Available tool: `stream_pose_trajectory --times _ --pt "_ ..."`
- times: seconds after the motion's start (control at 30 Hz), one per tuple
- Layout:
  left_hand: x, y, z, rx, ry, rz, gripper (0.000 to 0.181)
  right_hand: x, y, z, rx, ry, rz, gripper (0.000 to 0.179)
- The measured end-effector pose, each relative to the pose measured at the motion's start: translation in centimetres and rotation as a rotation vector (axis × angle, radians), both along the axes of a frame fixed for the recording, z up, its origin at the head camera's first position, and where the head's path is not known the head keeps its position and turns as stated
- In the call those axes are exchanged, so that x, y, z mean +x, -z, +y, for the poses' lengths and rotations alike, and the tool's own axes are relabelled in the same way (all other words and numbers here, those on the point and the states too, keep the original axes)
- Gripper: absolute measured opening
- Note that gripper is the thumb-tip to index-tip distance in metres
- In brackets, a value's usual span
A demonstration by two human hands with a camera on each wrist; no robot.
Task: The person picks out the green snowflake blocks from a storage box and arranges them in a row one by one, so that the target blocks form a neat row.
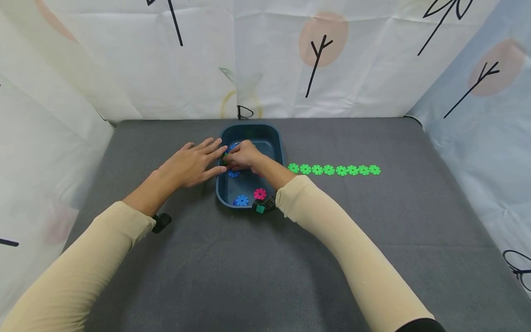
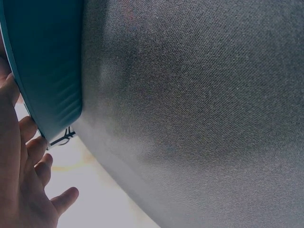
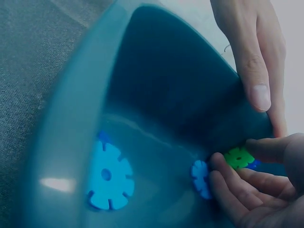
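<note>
A dark teal plastic bin (image 1: 271, 134) stands on the table with several notched, flower-shaped plastic discs in it. My right hand (image 1: 244, 156) reaches down inside; in the right wrist view its thumb and fingers pinch a green disc (image 3: 239, 157). Beside those fingertips a blue disc (image 3: 201, 179) leans at an angle. Another blue disc (image 1: 241, 200) and a pink disc (image 1: 260, 193) lie at the bin's near end. Spread fingers of my left hand (image 1: 188, 163) rest on the bin's left rim, holding no disc.
To the right of the bin, a straight row of several green discs (image 1: 329, 169) lies on the grey table cloth (image 1: 232, 272). White patterned curtains (image 1: 269, 60) hang behind and at both sides. Black devices (image 1: 162, 222) sit on both wrists.
</note>
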State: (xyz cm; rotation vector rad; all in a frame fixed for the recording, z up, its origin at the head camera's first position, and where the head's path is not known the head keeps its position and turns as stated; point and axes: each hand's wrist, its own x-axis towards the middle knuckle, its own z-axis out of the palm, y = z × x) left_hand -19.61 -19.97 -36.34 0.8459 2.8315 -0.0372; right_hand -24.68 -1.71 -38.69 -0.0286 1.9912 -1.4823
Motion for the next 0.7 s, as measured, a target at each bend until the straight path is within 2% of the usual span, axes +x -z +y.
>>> stream_pose_trajectory --times 0.33,0.7 --pt "0.0 0.0 0.1 0.000 -0.002 0.007 0.071 0.3 -1.1 1.1 0.042 -0.023 0.052 0.033" --pt "-0.2 0.2 0.1 0.005 -0.007 0.008 0.072 1.6 -3.6 4.2 0.128 -0.105 0.186 0.027"
